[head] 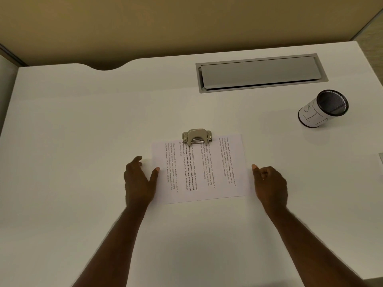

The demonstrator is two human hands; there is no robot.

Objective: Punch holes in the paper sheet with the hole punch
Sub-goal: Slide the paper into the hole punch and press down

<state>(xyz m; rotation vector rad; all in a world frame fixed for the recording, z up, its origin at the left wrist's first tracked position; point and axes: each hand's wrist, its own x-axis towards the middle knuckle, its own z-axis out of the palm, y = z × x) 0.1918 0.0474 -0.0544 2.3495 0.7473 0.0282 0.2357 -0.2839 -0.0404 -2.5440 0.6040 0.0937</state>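
A white paper sheet (pixel 217 172) with printed text lies flat on the white desk (pixel 83 131), turned sideways. A metal hole punch (pixel 196 137) sits over the middle of the sheet's far edge, with that edge inside its slot. My left hand (pixel 139 181) rests at the sheet's left edge, thumb tip on the paper, fingers spread on the desk. My right hand (pixel 270 183) lies just off the sheet's right edge, fingers curled in, thumb pointing toward the paper. Neither hand touches the punch.
A grey cable hatch (pixel 261 72) is set into the desk at the back right. A black mesh pen cup (pixel 323 108) wrapped in paper stands at the right. A tan partition wall (pixel 165 23) rises behind the desk's far edge.
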